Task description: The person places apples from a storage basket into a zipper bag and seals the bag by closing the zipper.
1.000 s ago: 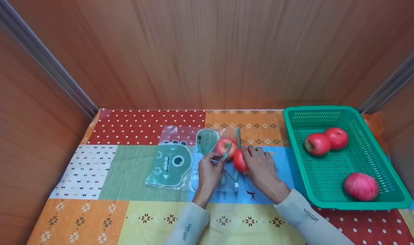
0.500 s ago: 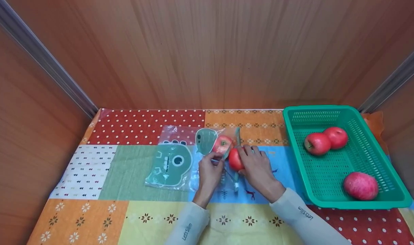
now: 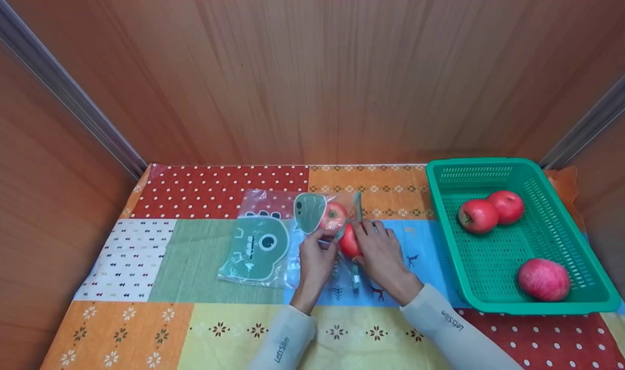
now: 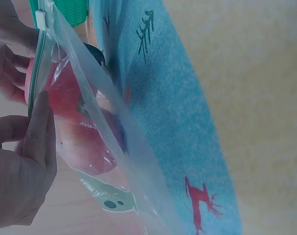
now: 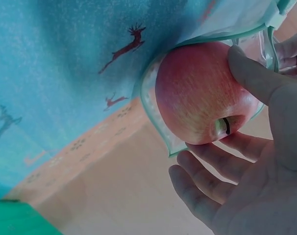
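Note:
A clear zip bag [image 3: 263,249] with a green dinosaur print lies flat on the cloth, its mouth toward the right. My left hand [image 3: 316,259] pinches the upper edge of that mouth, lifting the green zip strip [image 4: 37,81]. One red apple [image 3: 335,215] is inside the bag, behind the printed plastic. With thumb and fingers round it, my right hand [image 3: 383,254] holds a second apple [image 5: 202,93] in the bag's opening, stem toward the palm. A white zip slider [image 4: 40,19] sits on the strip, seen in the left wrist view.
On the right stands a green basket [image 3: 528,307] holding two touching apples [image 3: 479,216] at its back and a pinker apple [image 3: 544,280] near its front. A patchwork cloth [image 3: 215,329] covers the table; wooden panels [image 3: 312,82] rise behind and at both sides.
My right hand has moved left, carrying its apple into the bag's mouth. The apple inside has shifted left and slightly up, deeper into the bag. My left hand stays in place.

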A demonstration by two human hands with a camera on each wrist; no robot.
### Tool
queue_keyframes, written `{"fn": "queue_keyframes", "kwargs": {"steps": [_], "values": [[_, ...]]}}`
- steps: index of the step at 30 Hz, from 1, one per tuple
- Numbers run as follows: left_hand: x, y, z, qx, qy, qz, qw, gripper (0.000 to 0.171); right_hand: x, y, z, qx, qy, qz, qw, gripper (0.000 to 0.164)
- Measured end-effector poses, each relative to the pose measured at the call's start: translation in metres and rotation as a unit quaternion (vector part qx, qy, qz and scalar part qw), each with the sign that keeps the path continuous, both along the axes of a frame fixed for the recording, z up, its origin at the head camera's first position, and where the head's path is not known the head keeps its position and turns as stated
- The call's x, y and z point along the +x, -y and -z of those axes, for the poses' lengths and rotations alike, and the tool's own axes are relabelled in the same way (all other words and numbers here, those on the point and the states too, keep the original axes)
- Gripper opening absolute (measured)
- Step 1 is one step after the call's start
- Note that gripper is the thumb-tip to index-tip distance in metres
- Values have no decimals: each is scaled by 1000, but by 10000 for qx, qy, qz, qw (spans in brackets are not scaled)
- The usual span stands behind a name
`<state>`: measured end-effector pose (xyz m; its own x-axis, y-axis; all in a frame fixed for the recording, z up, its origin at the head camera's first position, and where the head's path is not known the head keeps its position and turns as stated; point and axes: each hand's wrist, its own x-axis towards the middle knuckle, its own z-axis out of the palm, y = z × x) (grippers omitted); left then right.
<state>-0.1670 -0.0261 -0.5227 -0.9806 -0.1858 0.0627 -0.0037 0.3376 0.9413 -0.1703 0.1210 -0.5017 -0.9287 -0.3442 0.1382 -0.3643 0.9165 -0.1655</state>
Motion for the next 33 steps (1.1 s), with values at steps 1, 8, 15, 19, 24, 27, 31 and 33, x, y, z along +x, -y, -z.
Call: {"fn": "queue_keyframes", "kwargs": {"steps": [1, 8, 15, 19, 24, 27, 31, 33], "values": [[0, 0, 0, -9, 7, 10, 10000, 13, 0, 0, 0, -6, 12, 12, 10000, 81], [1, 1, 0, 63, 57, 50, 10000, 16, -1, 2, 7, -120, -123, -18, 9999, 80], [1, 0, -1, 51, 38, 16, 10000, 16, -1, 3, 15, -217, -270, -24, 9994, 82], [0, 0, -1, 83, 65, -3, 9999, 15, -2, 5, 17, -300, -250, 33, 9992, 81], [0, 0, -1, 170, 121, 4, 9998, 15, -3, 6, 18, -308, -164, 123, 9993, 75], [0, 0, -1, 218, 131, 12, 9997, 15, -3, 7, 20, -383, -161, 188, 9990, 72], [1, 1, -2, 245, 136, 19, 9996, 14, -3, 8, 23, -483, -151, 213, 9985, 73], [1, 1, -3, 234, 136, 12, 9996, 13, -2, 8, 24, -490, -146, 210, 9985, 73]]}}
